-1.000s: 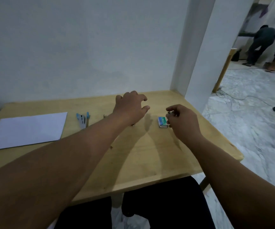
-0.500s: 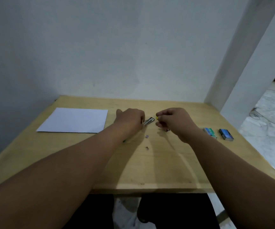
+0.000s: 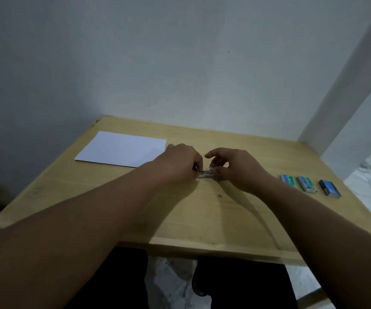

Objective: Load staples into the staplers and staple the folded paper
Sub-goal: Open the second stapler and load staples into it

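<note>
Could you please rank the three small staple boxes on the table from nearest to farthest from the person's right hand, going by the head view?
From the right hand:
1. Green staple box, just to the hand's right.
2. Second green staple box, next along to the right.
3. Dark blue staple box, farthest right, near the table edge.

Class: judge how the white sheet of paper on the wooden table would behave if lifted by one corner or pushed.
The white sheet of paper looks thin and flat, so it would probably droop when lifted. Pushed, it likely slides easily over the smooth wooden table. It seems very light.
</note>
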